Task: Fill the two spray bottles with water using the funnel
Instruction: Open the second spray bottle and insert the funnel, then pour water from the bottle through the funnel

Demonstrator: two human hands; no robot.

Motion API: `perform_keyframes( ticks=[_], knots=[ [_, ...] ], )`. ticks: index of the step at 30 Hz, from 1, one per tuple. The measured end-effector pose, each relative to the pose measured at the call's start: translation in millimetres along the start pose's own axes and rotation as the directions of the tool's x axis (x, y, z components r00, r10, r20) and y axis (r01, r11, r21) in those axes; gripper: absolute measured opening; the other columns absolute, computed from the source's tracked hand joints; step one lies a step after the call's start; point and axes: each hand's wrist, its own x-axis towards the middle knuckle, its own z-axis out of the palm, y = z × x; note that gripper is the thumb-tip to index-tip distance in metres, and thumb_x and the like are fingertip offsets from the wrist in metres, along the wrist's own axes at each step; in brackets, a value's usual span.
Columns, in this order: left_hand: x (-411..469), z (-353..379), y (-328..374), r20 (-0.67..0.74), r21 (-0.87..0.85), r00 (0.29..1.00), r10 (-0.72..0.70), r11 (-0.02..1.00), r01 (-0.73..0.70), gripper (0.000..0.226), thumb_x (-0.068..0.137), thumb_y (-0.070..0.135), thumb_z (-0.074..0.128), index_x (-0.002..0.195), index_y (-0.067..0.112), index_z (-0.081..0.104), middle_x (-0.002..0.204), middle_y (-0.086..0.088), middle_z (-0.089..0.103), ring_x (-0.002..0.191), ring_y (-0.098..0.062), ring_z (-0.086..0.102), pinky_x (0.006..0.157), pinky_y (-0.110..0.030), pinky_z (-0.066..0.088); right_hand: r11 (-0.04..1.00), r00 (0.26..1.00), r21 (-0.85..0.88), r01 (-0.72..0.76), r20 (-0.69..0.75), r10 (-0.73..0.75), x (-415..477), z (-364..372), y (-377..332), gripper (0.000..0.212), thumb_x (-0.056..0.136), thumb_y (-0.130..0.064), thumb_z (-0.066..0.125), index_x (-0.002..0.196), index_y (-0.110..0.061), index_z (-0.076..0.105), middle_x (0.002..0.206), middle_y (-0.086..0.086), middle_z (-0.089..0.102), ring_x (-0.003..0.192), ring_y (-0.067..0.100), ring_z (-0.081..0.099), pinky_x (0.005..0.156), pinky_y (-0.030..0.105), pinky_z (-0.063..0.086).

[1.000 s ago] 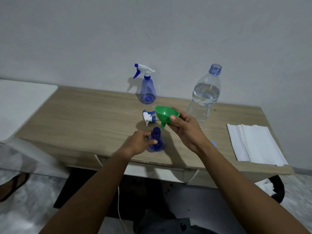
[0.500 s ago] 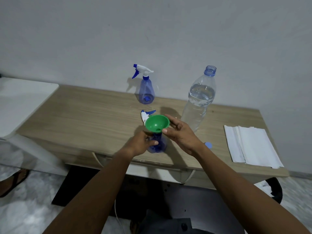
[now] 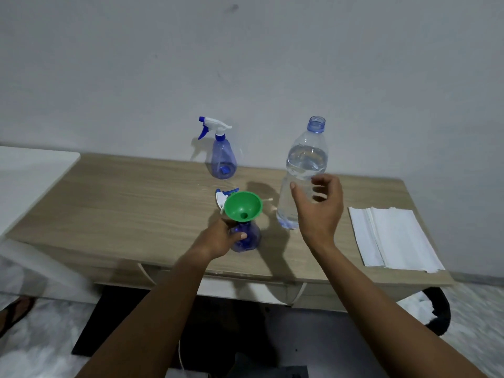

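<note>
A green funnel (image 3: 243, 206) sits in the neck of a blue spray bottle (image 3: 246, 237) near the table's front edge. My left hand (image 3: 218, 239) grips that bottle's body. Its removed spray head (image 3: 222, 197) lies just behind the funnel. A second blue spray bottle (image 3: 223, 159), with its trigger head on, stands at the back by the wall. An uncapped clear water bottle (image 3: 305, 165) stands to the right. My right hand (image 3: 319, 211) hovers in front of it with fingers loosely curved, holding nothing.
A stack of white paper towels (image 3: 392, 238) lies at the right end of the wooden table (image 3: 122, 211). A white surface (image 3: 30, 175) adjoins the table on the left. A dark chair part (image 3: 439, 309) shows below the right edge.
My right hand set the funnel into the near bottle's neck, let go and moved right toward the water bottle. My left hand kept its hold on the bottle.
</note>
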Motion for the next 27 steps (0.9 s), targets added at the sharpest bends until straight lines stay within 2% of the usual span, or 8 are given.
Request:
perform_keyframes(
  ticks=[4,7,10,12,16,20,24,27],
  knots=[
    [-6,2,19,-0.024,0.059,0.999,-0.04,0.997,0.042,0.045,0.06,0.057,0.074,0.101,0.069,0.061,0.114,0.005,0.076,0.111,-0.023,0.07,0.103,-0.053,0.053,0.992,0.993,-0.119,-0.041,0.109,0.054,30,2,9,0.096,0.063,-0.04,0.091,0.141,-0.03,0.036,0.138,-0.006,0.047,0.124,0.015,0.05,0.097,0.03,0.046],
    [-5,4,17,-0.057,0.123,0.995,-0.08,0.989,0.087,0.05,0.066,0.059,0.077,0.113,0.054,0.062,0.115,0.002,0.075,0.109,-0.025,0.07,0.1,-0.05,0.055,0.992,0.96,-0.106,-0.069,0.265,0.095,46,7,15,0.112,0.06,-0.035,0.095,0.146,-0.035,0.023,0.142,-0.005,0.05,0.121,0.017,0.056,0.096,0.034,0.05],
    [-8,3,20,-0.061,0.121,0.994,-0.092,0.988,0.099,0.05,0.062,0.062,0.076,0.109,0.06,0.059,0.111,0.003,0.075,0.107,-0.026,0.071,0.098,-0.05,0.056,0.992,0.957,-0.123,-0.025,0.284,0.06,54,11,21,0.103,0.064,-0.028,0.095,0.142,-0.029,0.029,0.129,-0.012,0.056,0.11,0.012,0.06,0.093,0.033,0.053],
    [-6,3,17,-0.06,0.15,0.991,-0.116,0.981,0.124,0.05,0.065,0.061,0.077,0.112,0.054,0.06,0.112,0.002,0.074,0.106,-0.026,0.071,0.098,-0.05,0.056,0.991,0.963,-0.129,-0.019,0.264,0.053,57,13,22,0.098,0.063,-0.03,0.095,0.138,-0.029,0.032,0.124,-0.014,0.057,0.106,0.01,0.061,0.092,0.032,0.054],
    [-12,2,26,-0.063,0.133,0.991,-0.119,0.983,0.127,0.043,0.054,0.071,0.067,0.093,0.077,0.05,0.107,0.005,0.075,0.103,-0.024,0.071,0.096,-0.048,0.056,0.991,0.966,-0.131,-0.017,0.253,0.05,59,16,25,0.102,0.06,-0.036,0.096,0.138,-0.032,0.031,0.125,-0.015,0.057,0.105,0.009,0.061,0.089,0.028,0.052],
    [-15,1,33,-0.059,0.144,0.992,-0.112,0.982,0.119,0.04,0.054,0.071,0.063,0.088,0.083,0.046,0.107,0.005,0.076,0.104,-0.024,0.071,0.097,-0.049,0.056,0.991,0.975,-0.133,-0.029,0.215,0.057,60,20,27,0.093,0.062,-0.032,0.096,0.133,-0.031,0.036,0.113,-0.022,0.059,0.093,-0.004,0.063,0.083,0.019,0.051],
    [-15,0,36,-0.065,0.158,0.992,-0.11,0.98,0.119,0.042,0.06,0.063,0.067,0.089,0.084,0.045,0.109,0.003,0.076,0.105,-0.025,0.07,0.097,-0.049,0.055,0.989,0.986,-0.127,-0.071,0.141,0.088,60,24,26,0.079,0.064,-0.022,0.092,0.126,-0.028,0.043,0.1,-0.028,0.061,0.087,-0.017,0.061,0.084,0.027,0.055],
    [-13,0,34,-0.054,0.189,0.989,-0.141,0.971,0.148,0.026,0.066,0.059,0.068,0.083,0.074,0.056,0.107,0.009,0.076,0.104,-0.021,0.07,0.098,-0.046,0.055,0.992,0.987,-0.11,-0.069,0.139,0.084,56,21,21,0.075,0.063,-0.018,0.091,0.123,-0.025,0.047,0.098,-0.027,0.061,0.087,-0.017,0.06,0.082,0.028,0.054]
  ],
)
